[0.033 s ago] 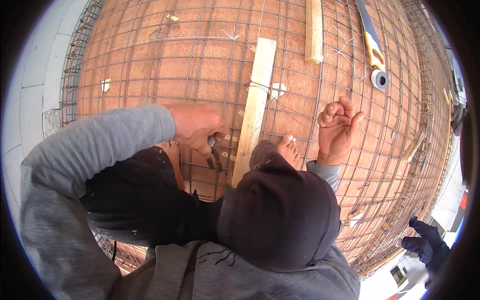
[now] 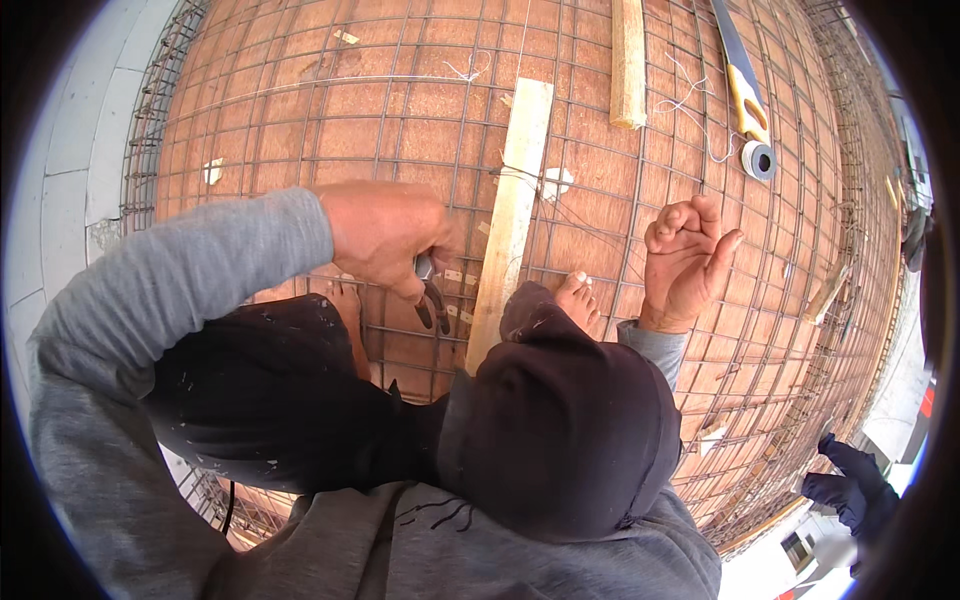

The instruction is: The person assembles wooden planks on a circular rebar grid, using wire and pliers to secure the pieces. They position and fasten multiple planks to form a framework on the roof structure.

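Observation:
My left hand (image 2: 392,232) is closed around pliers (image 2: 434,305); their dark curved ends point down toward the steel mesh, and my fingers hide the rest. Just right of them, a pale wooden batten (image 2: 512,215) lies on the mesh, with dark wire looped around its upper part. Thin wires run from that loop toward my right hand (image 2: 686,265). That hand is raised, palm up, its fingers half curled and apart, and I see nothing in it. My bare right foot (image 2: 575,298) rests between the batten and the right hand.
Steel bar mesh spreads over reddish-brown boards (image 2: 420,160). A handsaw (image 2: 745,95), a round roll (image 2: 759,159), a second batten (image 2: 627,70) and loose white string (image 2: 685,100) lie at the far right. A white block (image 2: 557,181) sits beside the wired batten.
My left hand has shifted slightly left, with the pliers still in it and more of their dark ends showing. My right hand has moved a little to the right.

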`<state>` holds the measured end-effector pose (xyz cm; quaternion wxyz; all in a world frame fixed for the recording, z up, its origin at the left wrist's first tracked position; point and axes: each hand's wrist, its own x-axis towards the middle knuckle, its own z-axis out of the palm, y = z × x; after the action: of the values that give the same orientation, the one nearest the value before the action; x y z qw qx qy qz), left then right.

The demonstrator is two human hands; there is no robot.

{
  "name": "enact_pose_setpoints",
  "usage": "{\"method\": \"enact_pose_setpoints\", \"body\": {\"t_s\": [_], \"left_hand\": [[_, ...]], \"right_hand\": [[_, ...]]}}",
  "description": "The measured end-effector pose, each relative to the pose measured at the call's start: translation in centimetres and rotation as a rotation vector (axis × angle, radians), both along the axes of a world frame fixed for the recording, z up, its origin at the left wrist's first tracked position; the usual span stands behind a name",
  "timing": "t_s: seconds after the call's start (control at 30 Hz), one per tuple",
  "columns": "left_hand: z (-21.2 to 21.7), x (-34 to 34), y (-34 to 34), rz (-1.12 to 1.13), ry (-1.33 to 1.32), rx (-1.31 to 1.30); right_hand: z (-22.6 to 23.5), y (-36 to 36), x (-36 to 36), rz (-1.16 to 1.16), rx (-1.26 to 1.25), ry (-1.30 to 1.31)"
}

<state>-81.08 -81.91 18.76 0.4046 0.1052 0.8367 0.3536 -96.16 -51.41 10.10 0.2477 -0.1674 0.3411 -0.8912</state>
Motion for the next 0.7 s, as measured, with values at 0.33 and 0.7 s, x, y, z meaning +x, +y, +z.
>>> {"method": "enact_pose_setpoints", "body": {"t_s": [0.33,0.7], "left_hand": [[17.9,-6.8,-5.3,0.43,0.855,0.349],[-12.5,0.3,-7.1,0.706,0.377,0.143]], "right_hand": [[12.1,-12.4,-0.7,0.455,0.639,0.698],[10.8,-11.3,-8.2,0.577,1.825,1.978]]}}
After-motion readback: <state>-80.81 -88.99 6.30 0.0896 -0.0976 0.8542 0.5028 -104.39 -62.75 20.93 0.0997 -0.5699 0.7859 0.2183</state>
